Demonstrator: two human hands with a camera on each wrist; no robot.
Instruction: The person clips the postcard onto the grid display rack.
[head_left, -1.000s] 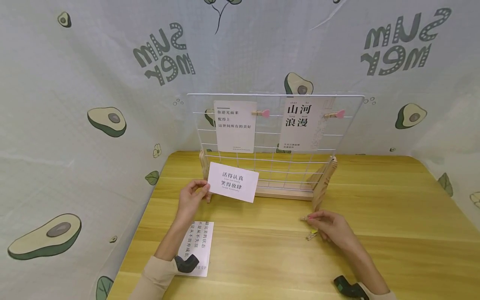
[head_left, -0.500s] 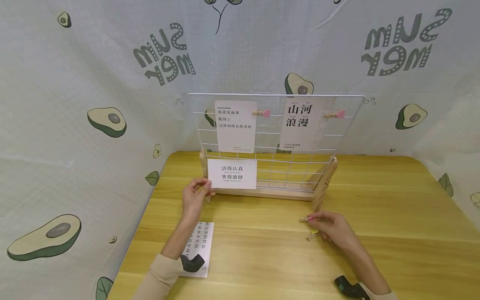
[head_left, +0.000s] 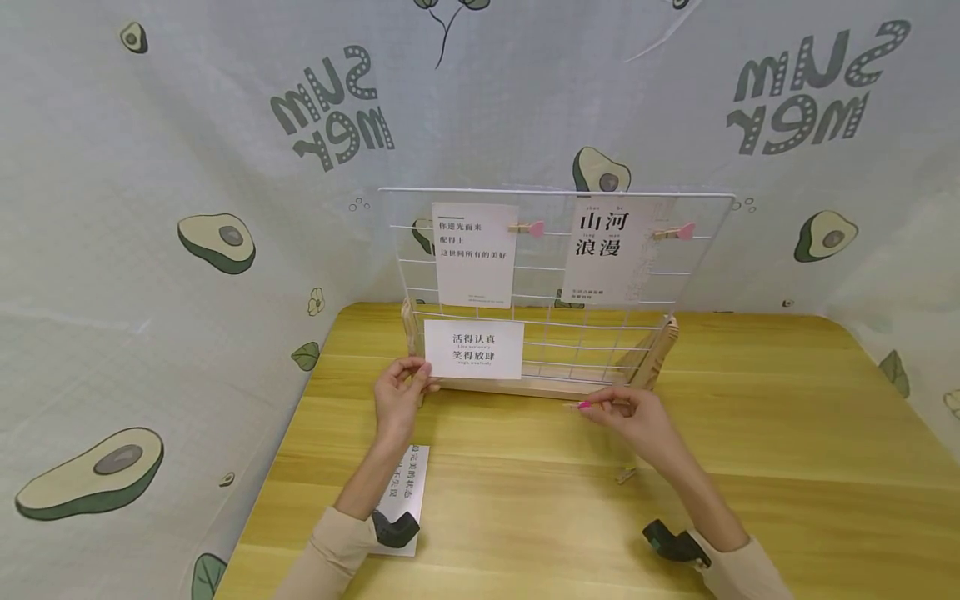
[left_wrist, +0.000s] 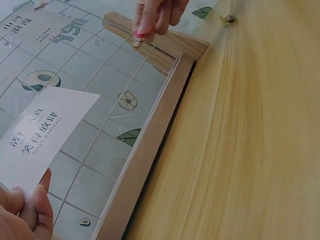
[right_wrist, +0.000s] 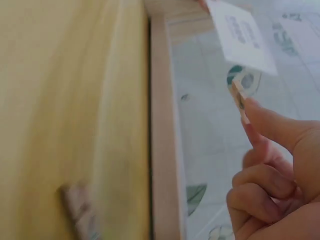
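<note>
white printed card held flat against the lower left of a white wire grid panel.
left hand (head_left: 399,398) pinches the small white printed card (head_left: 474,349) at its left edge against the white wire grid panel (head_left: 555,287); right hand (head_left: 633,417) pinches a small wooden clothespin (head_left: 583,405) near the panel's wooden base (head_left: 525,385).

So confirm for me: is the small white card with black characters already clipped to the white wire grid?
No, the left hand holds the small white card against the white wire grid, with no clip on it.
</note>
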